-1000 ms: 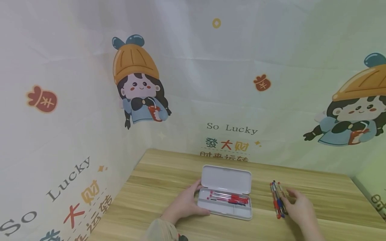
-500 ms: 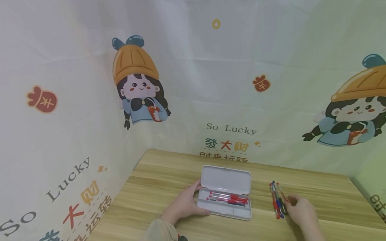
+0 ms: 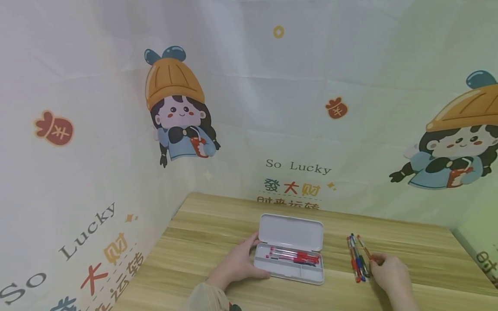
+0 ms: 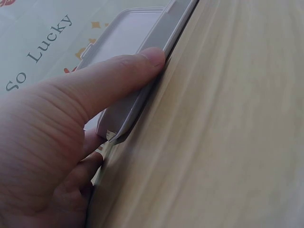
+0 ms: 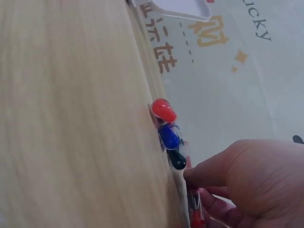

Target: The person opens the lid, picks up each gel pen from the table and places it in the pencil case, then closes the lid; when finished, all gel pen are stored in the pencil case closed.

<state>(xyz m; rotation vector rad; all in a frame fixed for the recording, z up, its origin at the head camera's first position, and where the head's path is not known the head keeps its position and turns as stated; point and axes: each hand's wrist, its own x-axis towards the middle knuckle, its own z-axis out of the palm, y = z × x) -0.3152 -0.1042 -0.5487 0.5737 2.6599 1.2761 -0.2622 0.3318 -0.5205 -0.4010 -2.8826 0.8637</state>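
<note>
An open white pencil case lies on the table, its lid tipped back. Several red pens fill its rear compartment. My left hand grips the case's left end; in the left wrist view the thumb lies along the front wall, with other fingers behind the corner. To the right, my right hand pinches a red pen between thumb and fingers. Beside it lie a red pen, a blue pen and a dark-capped pen, close together.
The wooden table meets a printed cloth backdrop at the back and left. Between the case and the loose pens is a strip of bare wood. The case's front right compartment is small and separate.
My right hand has drawn the red pen a little to the right, apart from the other loose pens. The left hand and the case stay put.
</note>
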